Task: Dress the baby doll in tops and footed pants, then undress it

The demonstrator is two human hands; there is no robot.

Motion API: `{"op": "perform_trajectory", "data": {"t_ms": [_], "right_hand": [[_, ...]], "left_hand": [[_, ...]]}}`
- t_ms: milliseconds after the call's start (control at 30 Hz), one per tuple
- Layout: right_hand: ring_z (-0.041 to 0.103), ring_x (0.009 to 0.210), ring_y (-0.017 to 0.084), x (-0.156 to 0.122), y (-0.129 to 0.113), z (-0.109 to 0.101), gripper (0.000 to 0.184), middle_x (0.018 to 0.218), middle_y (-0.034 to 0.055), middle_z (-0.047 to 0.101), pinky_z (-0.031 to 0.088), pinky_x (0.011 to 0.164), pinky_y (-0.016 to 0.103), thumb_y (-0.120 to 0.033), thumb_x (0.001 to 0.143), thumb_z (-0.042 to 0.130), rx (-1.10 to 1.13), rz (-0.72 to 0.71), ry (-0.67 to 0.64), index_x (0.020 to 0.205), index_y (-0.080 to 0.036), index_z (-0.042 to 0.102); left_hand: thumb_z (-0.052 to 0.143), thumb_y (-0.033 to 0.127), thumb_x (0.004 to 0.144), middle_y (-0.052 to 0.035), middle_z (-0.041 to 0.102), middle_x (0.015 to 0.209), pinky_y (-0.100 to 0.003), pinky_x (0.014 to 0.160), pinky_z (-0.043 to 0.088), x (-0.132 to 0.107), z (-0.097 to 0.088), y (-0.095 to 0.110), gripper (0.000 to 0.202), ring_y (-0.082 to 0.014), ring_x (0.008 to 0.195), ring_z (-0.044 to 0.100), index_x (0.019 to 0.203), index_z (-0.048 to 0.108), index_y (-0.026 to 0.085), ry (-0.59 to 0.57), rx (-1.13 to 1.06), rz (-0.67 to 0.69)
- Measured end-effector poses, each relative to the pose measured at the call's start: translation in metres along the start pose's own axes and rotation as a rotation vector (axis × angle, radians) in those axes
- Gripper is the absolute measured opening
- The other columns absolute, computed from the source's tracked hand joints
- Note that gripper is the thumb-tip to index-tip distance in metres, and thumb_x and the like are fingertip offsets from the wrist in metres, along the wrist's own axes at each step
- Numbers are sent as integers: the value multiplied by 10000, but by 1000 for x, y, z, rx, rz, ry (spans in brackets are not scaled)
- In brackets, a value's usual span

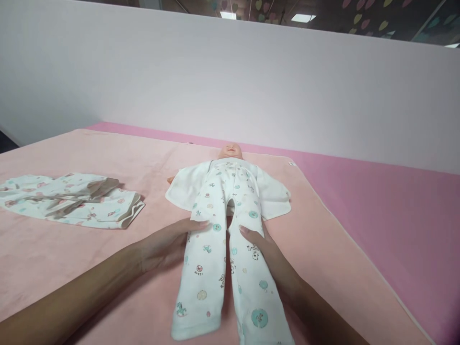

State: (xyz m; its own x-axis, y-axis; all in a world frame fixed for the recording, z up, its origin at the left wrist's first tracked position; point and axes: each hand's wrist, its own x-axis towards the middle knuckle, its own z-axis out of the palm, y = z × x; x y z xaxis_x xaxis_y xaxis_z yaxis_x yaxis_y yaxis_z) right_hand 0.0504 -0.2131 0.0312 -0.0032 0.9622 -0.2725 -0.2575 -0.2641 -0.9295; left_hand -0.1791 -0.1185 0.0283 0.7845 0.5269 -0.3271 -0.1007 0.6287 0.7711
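A baby doll (231,151) lies on its back, head at the far end, with a white top (275,194) spread out at both sides of its body. White printed baby pants (235,179) stretch from its chest towards me, both pant legs pointing my way. My left hand (185,235) is closed on the left pant leg, thumb on top and fingers beneath. The other pant leg is in my right hand (260,239), held the same way at about knee height. Whether the doll's legs are inside is hidden by the cloth.
A folded printed baby garment (82,199) lies to the left on the pink blanket (151,153). The blanket covers a bright pink surface (359,196), which shows at the right and back. Behind it rises a white partition wall (230,81).
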Motion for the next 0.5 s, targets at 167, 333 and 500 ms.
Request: {"op": "perform_trajectory", "data": {"t_ms": [167, 333, 500], "right_hand": [[499, 1528, 321, 3, 7, 5, 843, 1626, 47, 549, 471, 1217, 623, -518, 974, 741, -55, -77, 48, 1685, -439, 296], [462, 1552, 345, 4, 5, 1, 780, 1553, 62, 614, 469, 1207, 660, -487, 968, 754, -147, -130, 39, 1654, -424, 389], [556, 1473, 352, 5, 6, -4, 717, 1553, 45, 617, 482, 1193, 654, -492, 965, 751, -206, -142, 61, 1615, -424, 455]], "left_hand": [[781, 397, 925, -160, 691, 1461, -575, 1188, 498, -7, 14, 4, 674, -385, 1416, 616, 1542, 565, 233, 2, 134, 23], [799, 394, 901, -175, 690, 1460, -576, 1174, 509, -8, 14, 4, 643, -390, 1372, 651, 1489, 619, 209, 54, 177, 45], [796, 400, 880, -168, 747, 1354, -577, 1136, 529, -6, 4, 4, 631, -384, 1293, 697, 1462, 640, 210, 85, 212, 18]]}}
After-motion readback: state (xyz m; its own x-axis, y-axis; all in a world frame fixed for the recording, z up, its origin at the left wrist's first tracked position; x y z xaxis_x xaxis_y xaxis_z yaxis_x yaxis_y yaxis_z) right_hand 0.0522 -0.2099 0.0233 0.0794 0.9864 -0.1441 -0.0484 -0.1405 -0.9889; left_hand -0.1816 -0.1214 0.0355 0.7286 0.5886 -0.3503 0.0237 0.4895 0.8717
